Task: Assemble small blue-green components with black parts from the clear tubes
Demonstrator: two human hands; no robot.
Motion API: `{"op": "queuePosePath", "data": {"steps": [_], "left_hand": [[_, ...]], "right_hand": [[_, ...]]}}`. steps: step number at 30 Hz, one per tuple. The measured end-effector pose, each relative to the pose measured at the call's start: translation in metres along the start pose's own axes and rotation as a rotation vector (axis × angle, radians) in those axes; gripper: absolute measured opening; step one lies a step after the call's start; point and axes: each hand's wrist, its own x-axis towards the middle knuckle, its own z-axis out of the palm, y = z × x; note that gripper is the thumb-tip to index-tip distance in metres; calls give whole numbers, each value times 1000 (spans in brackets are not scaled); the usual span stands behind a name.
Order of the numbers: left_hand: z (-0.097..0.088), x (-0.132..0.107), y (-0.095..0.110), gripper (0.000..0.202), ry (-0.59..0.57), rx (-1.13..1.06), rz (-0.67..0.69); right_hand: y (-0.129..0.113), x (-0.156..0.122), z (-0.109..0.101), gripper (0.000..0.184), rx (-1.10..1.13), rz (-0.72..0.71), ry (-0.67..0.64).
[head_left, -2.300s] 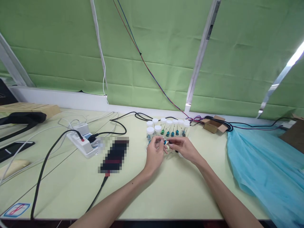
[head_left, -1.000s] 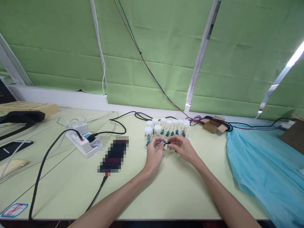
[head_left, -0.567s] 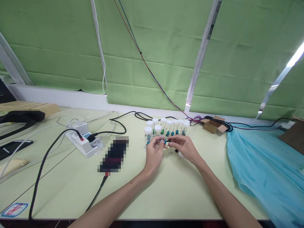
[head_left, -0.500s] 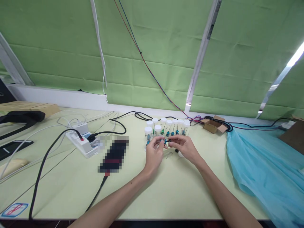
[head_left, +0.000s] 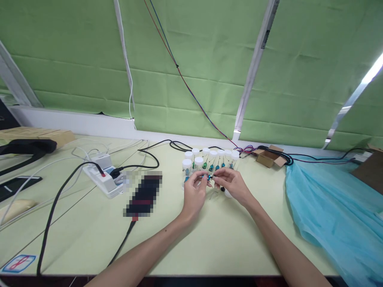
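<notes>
My left hand [head_left: 195,192] and my right hand [head_left: 231,184] meet over the pale green table [head_left: 167,239], fingers pinched together on a small blue and black part [head_left: 208,177] held between them. Just behind the hands stand several clear vials with white caps [head_left: 209,160], with blue and green bits inside. A small dark piece and a white cap [head_left: 226,193] lie on the table under my right hand.
A white power strip [head_left: 103,179] with black and white cables lies at the left, and a blurred dark object [head_left: 144,196] sits beside it. A small cardboard box [head_left: 268,156] and a blue plastic sheet [head_left: 335,211] are at the right. Green blinds hang behind.
Both hands stay in nearly the same spot, with the fingers shifting slightly on the small part. The right hand moved a little closer to the left.
</notes>
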Motion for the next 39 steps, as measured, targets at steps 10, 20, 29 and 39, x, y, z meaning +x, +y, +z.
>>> {"op": "queuePosePath", "data": {"steps": [10,20,29,39], "left_hand": [[0,0,-2,19,13,2,10],[0,-2,1,17,-22,18,58],[0,-2,-1,18,-61,33,95],[2,-2,-2,19,-35,-45,32]], "right_hand": [[-1,0,1,28,-5,-9,41],[0,0,0,25,26,-28,-10],[3,0,0,29,1,-9,-9],[2,0,1,27,6,-28,-12]]}}
